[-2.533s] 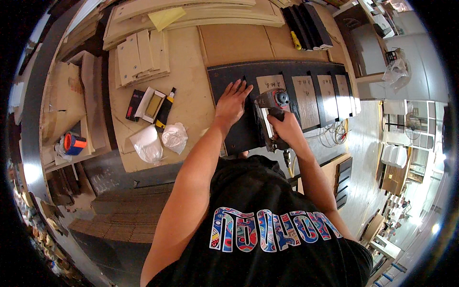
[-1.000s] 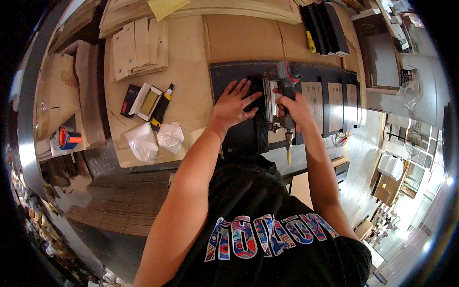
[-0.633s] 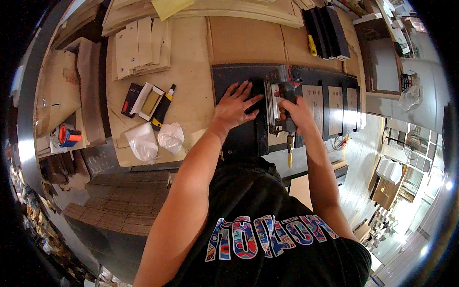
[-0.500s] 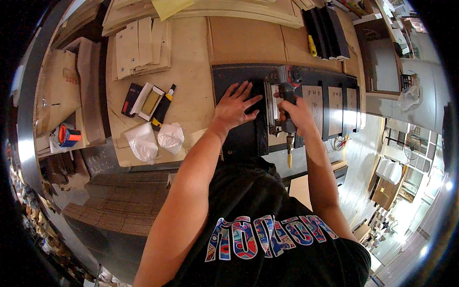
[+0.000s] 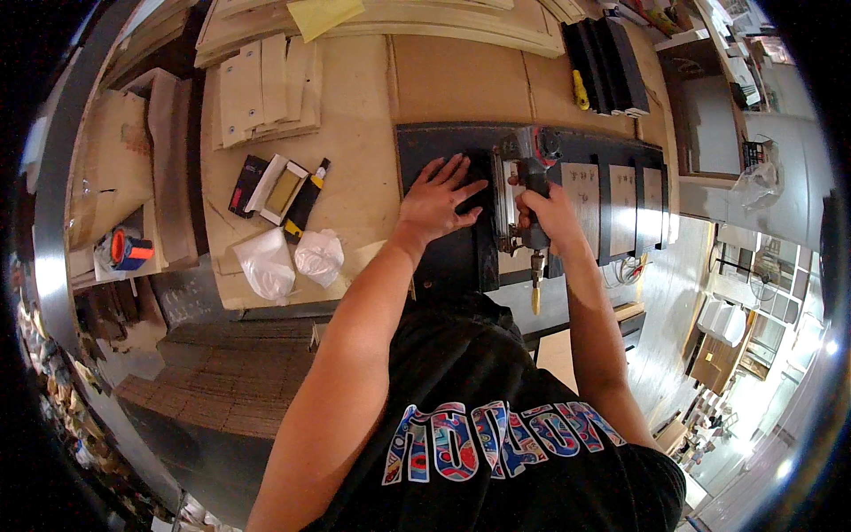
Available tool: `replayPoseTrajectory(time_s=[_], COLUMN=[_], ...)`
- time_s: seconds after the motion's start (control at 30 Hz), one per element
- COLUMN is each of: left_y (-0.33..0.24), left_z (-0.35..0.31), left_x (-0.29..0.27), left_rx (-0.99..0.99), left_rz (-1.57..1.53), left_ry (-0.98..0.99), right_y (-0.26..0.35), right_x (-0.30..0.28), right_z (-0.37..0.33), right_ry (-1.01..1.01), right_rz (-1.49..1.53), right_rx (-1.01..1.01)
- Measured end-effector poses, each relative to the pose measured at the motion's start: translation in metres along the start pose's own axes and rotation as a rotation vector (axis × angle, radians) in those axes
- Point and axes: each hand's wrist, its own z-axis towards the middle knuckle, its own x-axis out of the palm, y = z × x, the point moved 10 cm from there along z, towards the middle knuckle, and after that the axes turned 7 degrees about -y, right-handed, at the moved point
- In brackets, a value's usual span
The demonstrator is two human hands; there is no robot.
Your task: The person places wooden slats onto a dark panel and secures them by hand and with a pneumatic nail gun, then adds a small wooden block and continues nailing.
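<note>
A black panel [image 5: 443, 259] lies on the bench in front of me, with dark strips [image 5: 605, 213] set crosswise over its lighter right part. My left hand [image 5: 441, 199] rests flat on the black surface, fingers spread, just left of a raised dark strip. In my right hand [image 5: 550, 213] is a pneumatic nail gun [image 5: 534, 182], gripped round its dark handle. Its head points away from me and its silver magazine lies along the dark strip. A brass-coloured air fitting [image 5: 537, 270] hangs from the handle's near end. The gun's nose is hard to make out.
Left on the bench are an open box of staples or nails [image 5: 282, 190], a yellow-black utility knife [image 5: 306, 202] and two white plastic bags [image 5: 266, 264]. Pale boards [image 5: 266, 84] are stacked behind. Black strips [image 5: 607, 66] and a yellow-handled tool [image 5: 580, 90] lie far right.
Both hands and the nail gun hold nearly the same place on the panel. The whole view has shifted very slightly.
</note>
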Motion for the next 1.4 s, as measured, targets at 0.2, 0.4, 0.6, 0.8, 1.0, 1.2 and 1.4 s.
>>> replayPoseTrajectory(time_s=[0.2,0.4,0.6,0.8,1.0,1.2,1.4], left_y=[0.000,0.000,0.000,0.000,0.000,-0.001,0.002], left_z=[0.001,0.001,0.001,0.001,0.001,0.002,0.002], left_x=[-0.001,-0.001,-0.001,-0.002,-0.002,-0.006,-0.004], left_rx=[-0.006,-0.003,-0.001,0.002,0.001,-0.003,-0.019], left_rz=[-0.007,-0.043,-0.046,-0.038,-0.015,-0.021,-0.034], left_ry=[-0.006,-0.033,-0.033,-0.038,-0.045,-0.057,-0.061], right_y=[0.002,-0.007,-0.005,-0.004,-0.004,0.013,0.026], right_x=[0.003,0.000,0.001,0.000,0.001,0.019,0.023], right_z=[-0.002,0.002,0.000,0.001,0.001,-0.009,-0.014], right_ry=[0.017,-0.008,0.006,-0.010,-0.002,0.028,0.038], right_rz=[0.047,0.049,0.064,0.031,0.012,0.040,0.002], right_rx=[-0.021,0.024,0.018,0.015,0.016,-0.005,-0.032])
